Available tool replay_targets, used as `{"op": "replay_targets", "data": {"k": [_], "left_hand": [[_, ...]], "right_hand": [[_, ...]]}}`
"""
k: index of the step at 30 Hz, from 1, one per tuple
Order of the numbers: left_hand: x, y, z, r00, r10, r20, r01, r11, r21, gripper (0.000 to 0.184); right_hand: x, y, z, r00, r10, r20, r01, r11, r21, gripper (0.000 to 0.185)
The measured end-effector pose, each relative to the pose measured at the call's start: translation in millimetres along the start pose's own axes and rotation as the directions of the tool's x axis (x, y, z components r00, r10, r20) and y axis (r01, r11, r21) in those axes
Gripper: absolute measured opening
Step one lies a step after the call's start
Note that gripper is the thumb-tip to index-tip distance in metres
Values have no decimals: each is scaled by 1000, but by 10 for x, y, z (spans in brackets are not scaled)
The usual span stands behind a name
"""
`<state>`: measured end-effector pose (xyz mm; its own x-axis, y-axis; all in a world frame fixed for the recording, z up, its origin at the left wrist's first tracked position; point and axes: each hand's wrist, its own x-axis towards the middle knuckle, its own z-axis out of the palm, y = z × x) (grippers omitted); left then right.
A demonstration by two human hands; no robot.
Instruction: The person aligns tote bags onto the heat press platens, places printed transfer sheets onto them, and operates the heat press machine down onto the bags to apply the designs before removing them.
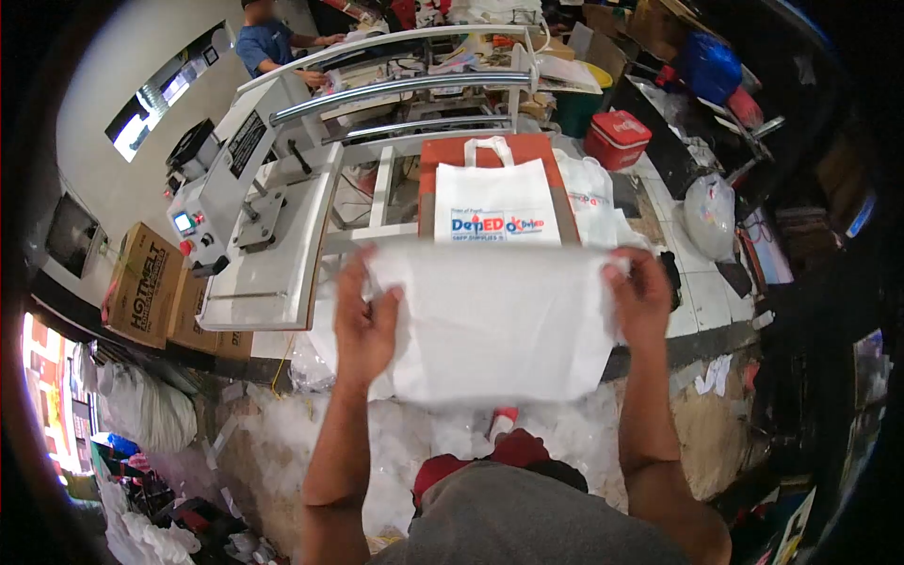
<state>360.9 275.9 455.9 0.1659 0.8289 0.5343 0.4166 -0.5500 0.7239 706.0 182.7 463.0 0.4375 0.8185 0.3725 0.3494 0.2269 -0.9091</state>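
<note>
Between my two hands hangs a wide white sheet (499, 320); whether it is film or cloth I cannot tell. My left hand (367, 320) pinches its left side, and my right hand (642, 292) pinches its right side near the top corner. Just beyond it, a white tote bag (494, 193) printed with blue and red "DepED" lettering lies flat on a reddish-brown platen (443, 153), its handles pointing away from me. The sheet hides the bag's lower part. Another printed white bag (586, 188) lies to the right.
A heat press (273, 245) with a control panel stands at left, beside hot-melt cartons (146, 282). A red cooler box (617, 139) sits at back right. Crumpled clear film (395, 452) covers the floor by my feet. Another person (268, 47) works at the far bench.
</note>
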Motion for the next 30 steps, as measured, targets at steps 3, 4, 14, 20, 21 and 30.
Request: {"op": "replay_targets", "data": {"k": [3, 4, 14, 20, 21, 30], "left_hand": [[651, 570, 30, 929, 176, -327, -249, 948, -199, 53], [790, 645, 17, 890, 247, -384, -337, 923, -186, 52], [1552, -1624, 1804, 992, -114, -44, 118, 989, 92, 24], [1108, -2261, 2284, 966, -238, 101, 164, 866, 472, 43], [1081, -2292, 2282, 961, -254, 111, 173, 863, 474, 43], [1151, -2072, 2169, 995, -94, 14, 77, 887, 455, 52]], "right_hand": [[644, -534, -89, 853, -463, -239, 473, 881, -20, 32], [772, -657, -114, 788, -542, -292, 572, 820, 21, 30], [1909, 2019, 874, 1000, -22, 15, 27, 902, -431, 12], [1648, 2924, 1079, 985, -109, 132, 168, 773, -612, 13], [1592, 2917, 1069, 987, -94, 133, 157, 764, -625, 14], [1589, 2391, 1098, 954, -268, 135, 293, 736, -610, 23]]}}
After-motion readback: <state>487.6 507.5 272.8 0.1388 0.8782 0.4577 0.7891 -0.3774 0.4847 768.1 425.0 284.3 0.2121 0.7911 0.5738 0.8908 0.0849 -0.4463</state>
